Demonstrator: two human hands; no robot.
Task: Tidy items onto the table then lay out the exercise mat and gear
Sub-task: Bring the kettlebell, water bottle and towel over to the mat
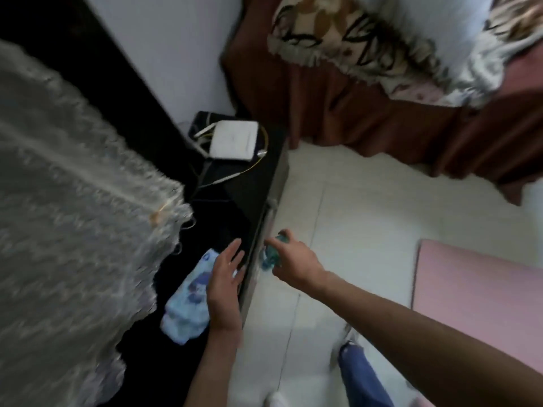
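My right hand (289,258) grips a small teal, see-through object (271,254) just off the right edge of the low black table (235,201); what the object is stays unclear in the blur. My left hand (224,284) hovers with straight fingers over the table's front part, beside a light blue patterned cloth (188,301) lying on it. A pink exercise mat (476,295) lies flat on the pale tiled floor at the right.
A white router (233,139) with cables sits at the table's far end. A lace cloth (67,218) covers furniture at the left. A bed with a brown skirt (367,113) and patterned bedding stands behind. My blue-trousered leg (361,374) is below.
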